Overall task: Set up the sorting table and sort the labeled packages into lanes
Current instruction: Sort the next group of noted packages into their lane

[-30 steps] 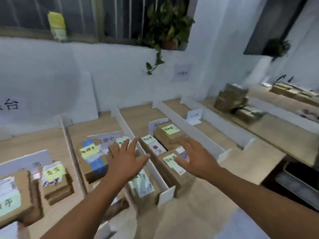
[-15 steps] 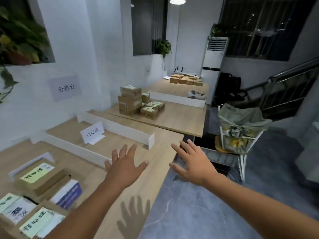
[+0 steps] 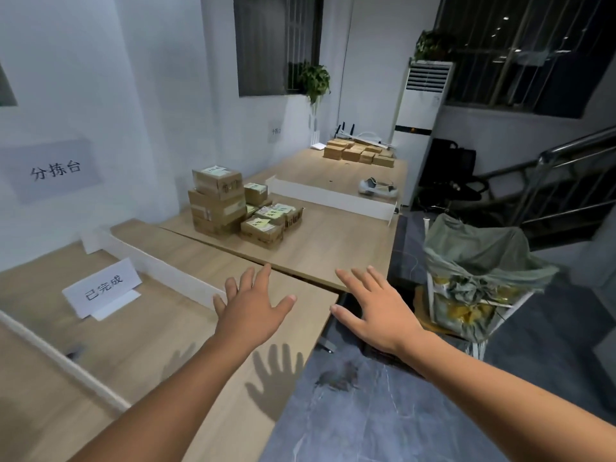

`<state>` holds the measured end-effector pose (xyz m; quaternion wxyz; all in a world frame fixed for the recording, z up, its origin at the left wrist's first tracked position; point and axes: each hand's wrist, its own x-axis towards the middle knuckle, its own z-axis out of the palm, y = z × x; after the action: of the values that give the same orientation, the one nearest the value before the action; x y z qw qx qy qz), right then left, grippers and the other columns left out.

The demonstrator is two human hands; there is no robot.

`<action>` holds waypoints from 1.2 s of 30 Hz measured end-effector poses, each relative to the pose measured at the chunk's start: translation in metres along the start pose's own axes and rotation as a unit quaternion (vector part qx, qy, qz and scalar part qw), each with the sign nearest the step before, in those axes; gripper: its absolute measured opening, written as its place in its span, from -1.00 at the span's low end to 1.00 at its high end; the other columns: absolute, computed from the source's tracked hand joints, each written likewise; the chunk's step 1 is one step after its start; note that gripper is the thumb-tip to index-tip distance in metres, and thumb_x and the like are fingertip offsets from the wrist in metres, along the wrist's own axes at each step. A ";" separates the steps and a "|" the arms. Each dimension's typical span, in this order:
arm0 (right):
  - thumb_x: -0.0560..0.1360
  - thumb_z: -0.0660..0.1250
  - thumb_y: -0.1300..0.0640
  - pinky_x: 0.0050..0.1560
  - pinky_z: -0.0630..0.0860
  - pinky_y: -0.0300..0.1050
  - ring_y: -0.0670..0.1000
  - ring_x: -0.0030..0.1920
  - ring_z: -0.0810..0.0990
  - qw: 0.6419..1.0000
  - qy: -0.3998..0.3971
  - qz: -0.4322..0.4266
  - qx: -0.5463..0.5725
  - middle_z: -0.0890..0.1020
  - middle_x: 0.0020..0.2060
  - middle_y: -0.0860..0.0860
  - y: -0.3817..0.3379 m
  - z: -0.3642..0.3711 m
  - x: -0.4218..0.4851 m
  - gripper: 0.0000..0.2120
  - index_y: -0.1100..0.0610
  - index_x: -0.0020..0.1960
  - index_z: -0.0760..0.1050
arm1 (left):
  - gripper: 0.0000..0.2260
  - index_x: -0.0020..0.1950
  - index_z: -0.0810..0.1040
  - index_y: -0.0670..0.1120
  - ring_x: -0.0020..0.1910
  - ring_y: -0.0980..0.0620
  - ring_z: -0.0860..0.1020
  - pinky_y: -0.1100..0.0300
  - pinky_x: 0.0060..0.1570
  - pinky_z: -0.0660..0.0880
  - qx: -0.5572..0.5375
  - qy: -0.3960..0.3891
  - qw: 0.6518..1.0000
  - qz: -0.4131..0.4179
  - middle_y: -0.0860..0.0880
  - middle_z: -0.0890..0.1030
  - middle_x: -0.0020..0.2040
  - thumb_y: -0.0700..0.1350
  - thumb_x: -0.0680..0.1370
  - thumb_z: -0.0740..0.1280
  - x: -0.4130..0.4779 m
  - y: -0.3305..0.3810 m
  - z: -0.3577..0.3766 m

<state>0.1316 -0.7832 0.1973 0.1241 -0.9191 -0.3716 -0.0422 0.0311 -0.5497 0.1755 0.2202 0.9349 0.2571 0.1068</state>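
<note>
Across the lower middle of the frame, both hands reach forward, palms down, and neither holds anything. The left hand (image 3: pixel 253 311) has its fingers straight and spread wide; it hangs above the right end of the sorting table (image 3: pixel 173 331), clear of the wood, and its shadow falls on the tabletop nearer the bottom edge. The right hand (image 3: pixel 376 315), fingers fanned the same way, is past that table's edge, over the dark gap and the grey floor (image 3: pixel 366 411).

Left of the hands, a white divider (image 3: pixel 160 266) runs diagonally across the sorting table, and a second white strip (image 3: pixel 60 358) crosses the lower left. Between them stands a folded white card (image 3: pixel 101 287) with printed characters.

At the centre of the frame, the labeled packages (image 3: pixel 216 201) sit on the next table (image 3: pixel 333 248) – brown cartons stacked against the wall, with smaller boxes bearing yellow-green notes beside them. They are well apart from both hands. Behind them another white divider (image 3: pixel 333 200) stands across that table. More brown boxes (image 3: pixel 360 154) lie at the far end, upper centre.

A paper sign (image 3: pixel 55 170) hangs on the wall at the left. On the right, a white cart (image 3: pixel 436 295) carries a green bag (image 3: pixel 476 258).
</note>
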 end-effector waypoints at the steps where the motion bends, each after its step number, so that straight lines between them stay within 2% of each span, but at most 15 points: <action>1: 0.56 -0.01 -0.45 0.61 -0.02 0.05 0.08 0.64 -0.09 1.000 -0.006 -0.002 0.001 0.13 0.63 -0.01 0.013 0.006 0.024 -0.27 -0.21 0.64 -0.06 | -0.26 0.62 0.04 0.21 0.60 -0.13 -0.03 -0.30 0.50 -0.03 -0.002 0.000 1.000 -0.003 0.06 0.06 0.65 0.46 0.51 0.11 0.025 0.003 0.010; 6: 0.55 -0.04 -0.47 0.60 0.02 0.04 0.06 0.63 -0.03 0.999 -0.041 -0.017 0.005 0.13 0.63 -0.01 0.073 0.018 0.140 -0.26 -0.23 0.64 -0.09 | -0.27 0.62 0.08 0.16 0.59 -0.17 0.03 -0.30 0.48 0.07 -0.008 0.002 1.000 -0.028 0.02 0.09 0.64 0.44 0.53 0.13 0.148 0.021 0.038; 10: 0.58 0.03 -0.43 0.57 0.13 0.05 0.03 0.60 0.07 0.998 -0.037 -0.025 0.039 0.18 0.60 -0.01 0.112 0.018 0.221 -0.29 -0.21 0.63 -0.03 | -0.27 0.63 0.07 0.16 0.60 -0.17 0.04 -0.30 0.49 0.08 -0.019 0.007 0.999 -0.043 0.02 0.10 0.65 0.41 0.54 0.15 0.226 0.046 0.050; 16: 0.56 0.01 -0.43 0.45 0.33 0.02 0.00 0.49 0.27 0.991 -0.068 -0.074 0.088 0.28 0.53 -0.06 0.168 0.051 0.338 -0.31 -0.18 0.61 0.06 | -0.29 0.62 0.12 0.15 0.58 -0.16 0.13 -0.27 0.45 0.17 -0.015 0.027 0.996 -0.080 0.03 0.16 0.63 0.42 0.54 0.14 0.331 0.059 0.084; 19: 0.59 0.08 -0.37 0.41 0.32 -0.06 0.01 0.42 0.36 0.981 -0.093 -0.095 0.143 0.33 0.49 -0.03 0.198 0.081 0.406 -0.34 -0.15 0.61 0.10 | -0.29 0.61 0.17 0.08 0.57 -0.15 0.18 -0.22 0.47 0.24 -0.027 0.028 0.992 -0.123 -0.02 0.22 0.62 0.40 0.55 0.18 0.382 0.053 0.109; 22: 0.62 0.13 -0.31 0.36 0.23 -0.20 -0.02 0.47 0.32 0.964 -0.124 -0.092 0.217 0.32 0.50 -0.02 0.222 0.113 0.470 -0.36 -0.11 0.62 0.11 | -0.27 0.62 0.19 -0.03 0.56 -0.19 0.21 -0.23 0.45 0.30 -0.051 0.037 0.980 -0.187 -0.10 0.26 0.60 0.32 0.57 0.26 0.426 0.050 0.134; 24: 0.63 0.16 -0.28 0.33 0.18 -0.26 -0.05 0.49 0.30 0.953 -0.147 -0.092 0.250 0.30 0.53 -0.02 0.234 0.132 0.508 -0.37 -0.10 0.62 0.12 | -0.26 0.63 0.17 -0.02 0.57 -0.19 0.20 -0.25 0.45 0.31 -0.039 0.037 0.974 -0.219 -0.09 0.24 0.61 0.32 0.57 0.27 0.451 0.049 0.146; 30: 0.63 0.20 -0.25 0.39 0.24 -0.17 0.01 0.52 0.29 0.928 -0.209 -0.118 0.286 0.26 0.56 -0.01 0.235 0.182 0.617 -0.36 -0.07 0.61 0.13 | -0.26 0.60 0.22 0.00 0.47 -0.16 0.38 -0.22 0.39 0.41 -0.071 0.071 0.949 -0.300 -0.10 0.31 0.57 0.37 0.54 0.25 0.523 0.019 0.168; 33: 0.63 0.22 -0.22 0.44 0.21 -0.14 0.00 0.55 0.23 0.921 -0.231 -0.154 0.274 0.23 0.59 0.01 0.219 0.221 0.671 -0.35 -0.02 0.62 0.13 | -0.24 0.61 0.20 -0.02 0.53 -0.15 0.30 -0.13 0.42 0.37 -0.101 0.087 0.930 -0.342 -0.09 0.27 0.59 0.37 0.55 0.25 0.562 -0.013 0.188; 36: 0.63 0.25 -0.19 0.31 0.23 -0.21 -0.08 0.45 0.30 0.912 -0.247 -0.158 0.286 0.30 0.55 0.02 0.202 0.269 0.721 -0.40 -0.06 0.60 0.19 | -0.23 0.62 0.17 -0.05 0.56 -0.14 0.27 -0.09 0.43 0.33 -0.143 0.099 0.911 -0.375 -0.11 0.25 0.61 0.34 0.56 0.28 0.604 -0.050 0.218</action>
<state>0.7870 -0.3683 0.0200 0.2778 -0.7548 -0.5265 0.2754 0.5882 -0.2705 0.0124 0.3484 0.7132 0.5910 0.1438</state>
